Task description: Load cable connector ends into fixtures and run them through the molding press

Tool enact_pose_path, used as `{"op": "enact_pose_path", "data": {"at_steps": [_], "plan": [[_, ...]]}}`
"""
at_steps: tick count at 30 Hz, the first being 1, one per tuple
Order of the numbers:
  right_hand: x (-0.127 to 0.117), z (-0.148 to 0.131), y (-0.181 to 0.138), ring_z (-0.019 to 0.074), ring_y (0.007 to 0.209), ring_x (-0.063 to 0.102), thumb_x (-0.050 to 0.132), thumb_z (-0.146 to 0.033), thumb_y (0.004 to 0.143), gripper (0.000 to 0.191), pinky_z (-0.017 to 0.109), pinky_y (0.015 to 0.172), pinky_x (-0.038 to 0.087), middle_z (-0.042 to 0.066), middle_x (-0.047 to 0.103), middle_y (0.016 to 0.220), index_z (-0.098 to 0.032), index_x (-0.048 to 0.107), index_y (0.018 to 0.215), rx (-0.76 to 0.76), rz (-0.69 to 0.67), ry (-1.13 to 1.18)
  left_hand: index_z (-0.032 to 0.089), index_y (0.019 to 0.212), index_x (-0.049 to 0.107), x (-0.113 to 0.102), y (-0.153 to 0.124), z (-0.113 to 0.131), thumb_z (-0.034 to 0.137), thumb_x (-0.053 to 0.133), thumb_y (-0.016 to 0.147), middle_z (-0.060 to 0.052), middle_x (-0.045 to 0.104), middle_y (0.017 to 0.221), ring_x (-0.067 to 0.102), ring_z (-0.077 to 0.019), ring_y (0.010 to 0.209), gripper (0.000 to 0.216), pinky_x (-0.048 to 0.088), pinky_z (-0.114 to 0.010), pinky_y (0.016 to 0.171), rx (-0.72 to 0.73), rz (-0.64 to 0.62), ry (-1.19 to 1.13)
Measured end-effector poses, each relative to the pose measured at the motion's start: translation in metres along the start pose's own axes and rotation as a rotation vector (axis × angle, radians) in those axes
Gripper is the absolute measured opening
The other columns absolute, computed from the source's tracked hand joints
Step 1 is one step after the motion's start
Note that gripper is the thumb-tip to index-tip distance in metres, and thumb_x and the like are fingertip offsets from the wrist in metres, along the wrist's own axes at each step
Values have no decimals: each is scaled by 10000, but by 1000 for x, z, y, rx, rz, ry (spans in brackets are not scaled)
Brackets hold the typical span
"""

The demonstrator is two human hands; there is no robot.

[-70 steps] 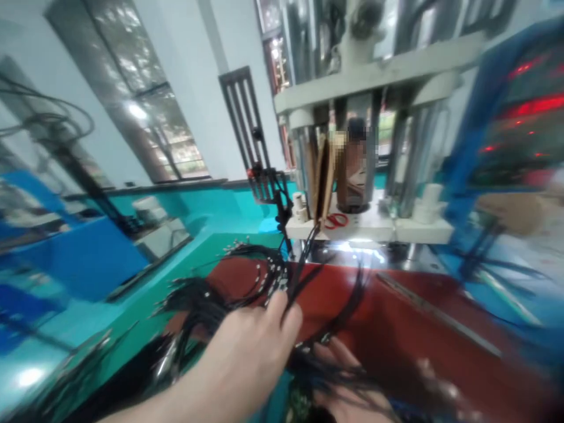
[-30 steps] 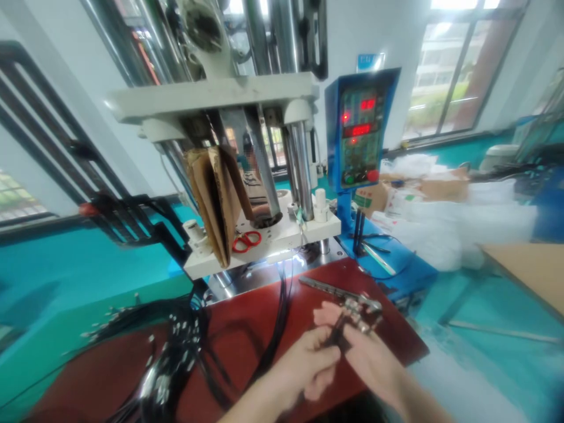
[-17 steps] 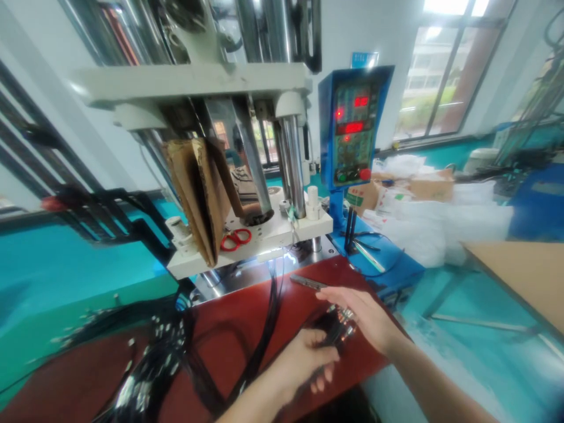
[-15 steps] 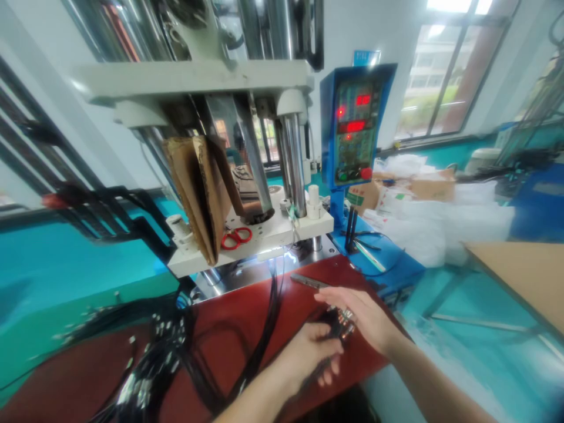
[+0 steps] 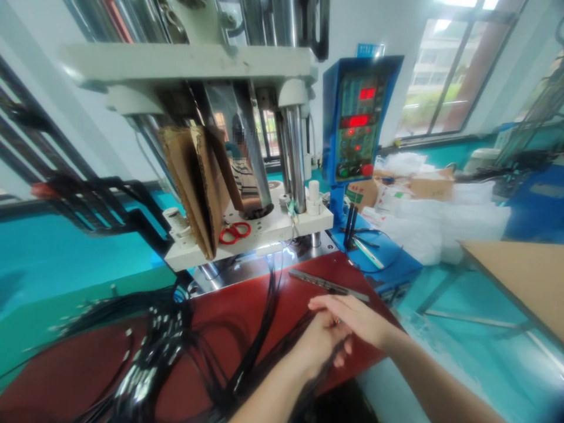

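Observation:
My left hand point(image 5: 321, 345) is closed round a bundle of black cables point(image 5: 259, 352) near the right end of the red table point(image 5: 229, 317). My right hand point(image 5: 352, 320) lies over the cable ends with its fingers stretched out flat, covering the metal connectors. A heap of black cables with silver plugs point(image 5: 150, 358) lies on the table to the left. Some cables run up under the white press machine point(image 5: 238, 235).
A thin metal bar point(image 5: 328, 283) lies on the table just beyond my hands. Red scissors point(image 5: 233, 232) and folded cardboard point(image 5: 198, 182) sit on the press bed. A blue control box point(image 5: 356, 117) stands to the right, with white plastic bags point(image 5: 440, 217) behind it.
My hands have drawn together over the cable ends, and the right hand now covers the connectors that showed before. Earlier, the view swung from the cable heap at left to the table's right end.

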State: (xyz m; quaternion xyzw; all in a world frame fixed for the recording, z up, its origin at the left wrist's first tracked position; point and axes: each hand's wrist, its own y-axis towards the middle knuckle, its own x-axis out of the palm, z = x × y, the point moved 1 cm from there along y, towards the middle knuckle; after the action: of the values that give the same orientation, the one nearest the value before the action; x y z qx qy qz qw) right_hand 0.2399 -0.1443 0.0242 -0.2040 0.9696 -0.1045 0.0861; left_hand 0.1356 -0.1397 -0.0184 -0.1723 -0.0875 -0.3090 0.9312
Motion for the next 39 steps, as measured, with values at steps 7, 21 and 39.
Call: {"op": "enact_pose_path", "data": {"at_steps": [7, 21, 39], "plan": [[-3, 0, 12, 230, 1058, 526, 443, -439, 828, 430, 329, 850, 457, 65, 538, 1222, -227, 531, 1191, -219, 29, -429, 126, 584, 466, -9, -4, -15, 318, 568, 683, 32, 444, 479, 336, -26, 347, 239, 210, -189, 363, 33, 86, -41], [-51, 59, 8, 309, 853, 540, 423, -40, 636, 345, 406, 731, 384, 164, 582, 877, -95, 545, 954, -53, 327, -1084, 163, 650, 425, -27, -7, -5, 406, 639, 625, 95, 361, 373, 273, -24, 290, 325, 180, -184, 327, 95, 209, -205], [21, 66, -16, 58, 262, 296, 343, -486, 861, 384, 173, 289, 196, -78, 378, 340, -200, 397, 611, -87, 533, 275, 148, 619, 515, -3, -3, -15, 249, 566, 656, 75, 365, 400, 287, -43, 378, 118, 204, -187, 400, 75, 226, 124]]}}
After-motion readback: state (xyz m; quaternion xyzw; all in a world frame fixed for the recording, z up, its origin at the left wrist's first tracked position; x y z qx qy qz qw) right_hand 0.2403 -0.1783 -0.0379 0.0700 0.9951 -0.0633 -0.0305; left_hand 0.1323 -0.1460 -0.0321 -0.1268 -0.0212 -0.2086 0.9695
